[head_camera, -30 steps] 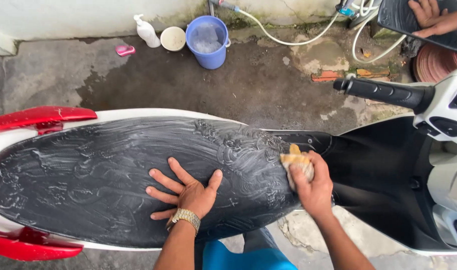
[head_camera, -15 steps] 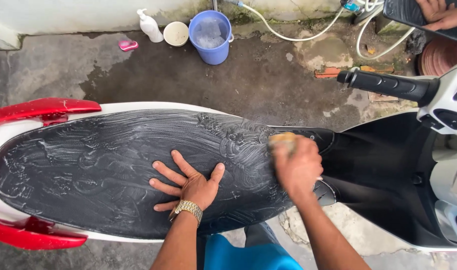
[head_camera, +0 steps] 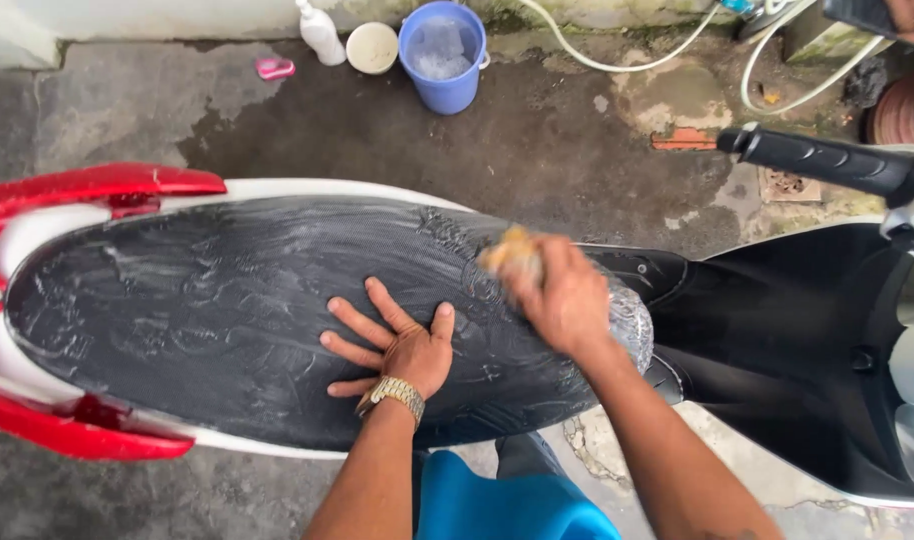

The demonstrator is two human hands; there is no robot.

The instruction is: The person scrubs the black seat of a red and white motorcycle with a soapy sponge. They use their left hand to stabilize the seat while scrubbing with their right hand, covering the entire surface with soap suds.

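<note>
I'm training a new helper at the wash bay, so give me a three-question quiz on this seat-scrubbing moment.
1. True or false: the left hand lies flat, fingers spread, on the soapy black seat.
2. What does the right hand hold? A) hose B) yellow sponge C) brush
3. Which container stands between the white pump bottle and the blue bucket by the wall?

Key: 1 true. 2 B, the yellow sponge, pressed on the seat's front part. 3 the small cream bowl.

one head-worn view, looking steeply down, close over the scooter seat.
</note>
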